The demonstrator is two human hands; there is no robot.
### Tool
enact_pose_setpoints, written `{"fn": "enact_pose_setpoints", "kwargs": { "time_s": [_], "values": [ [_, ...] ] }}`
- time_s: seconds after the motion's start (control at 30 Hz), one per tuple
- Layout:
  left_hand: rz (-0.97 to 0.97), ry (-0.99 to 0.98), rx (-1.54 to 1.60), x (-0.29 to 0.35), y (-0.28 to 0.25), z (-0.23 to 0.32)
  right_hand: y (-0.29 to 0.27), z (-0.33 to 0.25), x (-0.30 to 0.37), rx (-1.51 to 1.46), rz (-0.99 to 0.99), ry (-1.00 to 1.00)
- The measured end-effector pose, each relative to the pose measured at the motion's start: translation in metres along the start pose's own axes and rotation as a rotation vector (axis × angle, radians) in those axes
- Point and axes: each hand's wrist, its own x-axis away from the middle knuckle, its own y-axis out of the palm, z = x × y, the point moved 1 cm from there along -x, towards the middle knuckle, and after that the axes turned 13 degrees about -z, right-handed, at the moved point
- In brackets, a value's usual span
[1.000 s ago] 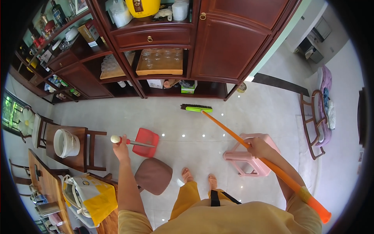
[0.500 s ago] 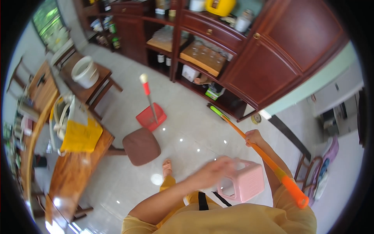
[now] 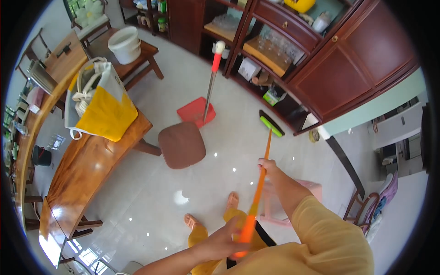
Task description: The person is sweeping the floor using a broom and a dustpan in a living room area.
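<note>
Both hands clenched on the orange broom handle [image 3: 262, 172]
Left hand [image 3: 225, 239] low, right hand [image 3: 268, 168] higher; green broom head [image 3: 271, 123] at twelve o'clock on the floor; brown stool [image 3: 181, 144], red dustpan [image 3: 197, 111] at ten.

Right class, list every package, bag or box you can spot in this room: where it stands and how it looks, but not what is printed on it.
Tote bag: on the wooden table at left, soft, yellow and white, with rope handles.
White box: on the lower shelf of the cabinet, roughly cubic.
Green carton: bottom shelf, right of the white box, small.
No screens or signs show.
</note>
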Motion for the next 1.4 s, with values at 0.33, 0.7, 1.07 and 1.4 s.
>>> {"fn": "enact_pose_setpoints", "kwargs": {
  "time_s": [0.33, 0.7, 1.07, 1.4],
  "values": [
    [0.527, -0.295, -0.717, -0.015, -0.091, -0.293, 0.067, 0.169, -0.058, 0.061, 0.067, 0.006],
    [0.329, -0.612, -0.400, -0.177, -0.319, -0.437, 0.053, 0.242, -0.258, 0.231, -0.131, 0.019],
    [0.294, -0.188, -0.571, -0.395, -0.417, -0.495, -0.029, 0.231, -0.437, 0.277, 0.089, -0.190],
    [0.329, -0.369, -0.633, -0.439, -0.404, -0.442, -0.081, 0.179, -0.474, 0.493, 0.044, -0.034]
  ]
}}
